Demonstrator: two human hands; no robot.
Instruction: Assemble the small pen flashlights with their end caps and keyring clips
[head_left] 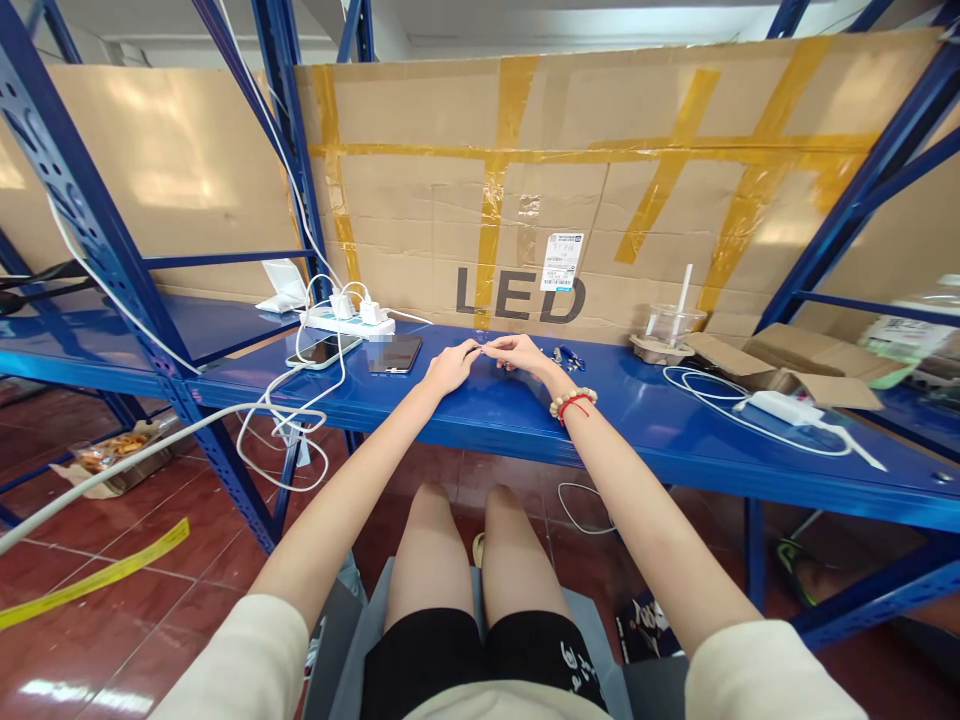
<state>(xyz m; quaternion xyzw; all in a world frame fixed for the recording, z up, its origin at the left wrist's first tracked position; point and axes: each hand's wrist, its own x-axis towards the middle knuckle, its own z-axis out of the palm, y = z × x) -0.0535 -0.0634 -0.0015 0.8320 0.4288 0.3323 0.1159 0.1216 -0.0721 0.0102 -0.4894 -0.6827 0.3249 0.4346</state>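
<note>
My left hand (452,368) and my right hand (519,353) meet fingertip to fingertip just above the blue shelf (495,410). The fingers of both are closed in a pinch around something tiny, mostly hidden, that I cannot make out. A beaded bracelet (573,403) with a red cord circles my right wrist. Right behind that hand lies a small pile of blue and metallic pieces (568,358), too small to name. To the left of my left hand, a dark phone (395,354) rests flat, with a second phone (325,351) beside it.
A white power strip (349,321) with plugs and looping white cables stands at left. At right are a plastic cup with a straw (673,322), an open cardboard box (795,360) and a white adapter (786,407) with its cable. A large taped carton (420,220) backs the shelf.
</note>
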